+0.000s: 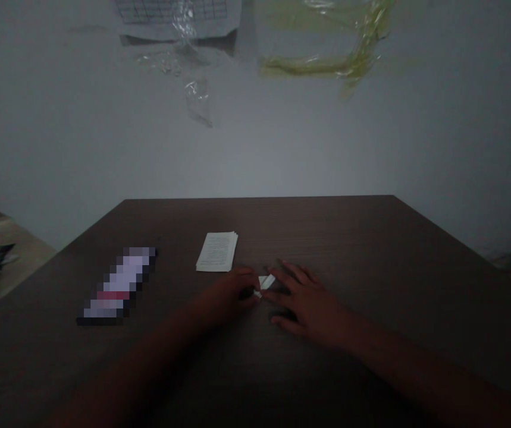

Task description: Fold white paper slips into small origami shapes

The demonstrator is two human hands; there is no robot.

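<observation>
1. Dark wooden table (326, 238), seen from my head camera.
2. Blurred flat object (116, 285), far left.
3. Right grip (306, 303): spread, fingertips just beside the folded white paper strip (266, 282).
4. Left grip (231, 294): curled, pinching the strip's near end.
5. Stack of printed sheets (216, 251), beyond the left grip.
6. Strip: between both grips, above the table.

Your left hand (232, 291) touches a small folded white paper (266, 282) on the dark wood surface (326, 238), your right hand (304, 303) just beside it, a stack of printed sheets (217, 251) beyond.

Folded paper (266, 282) and stacked sheets (216, 251) look matt, the wooden tabletop (326, 235) smooth.
</observation>
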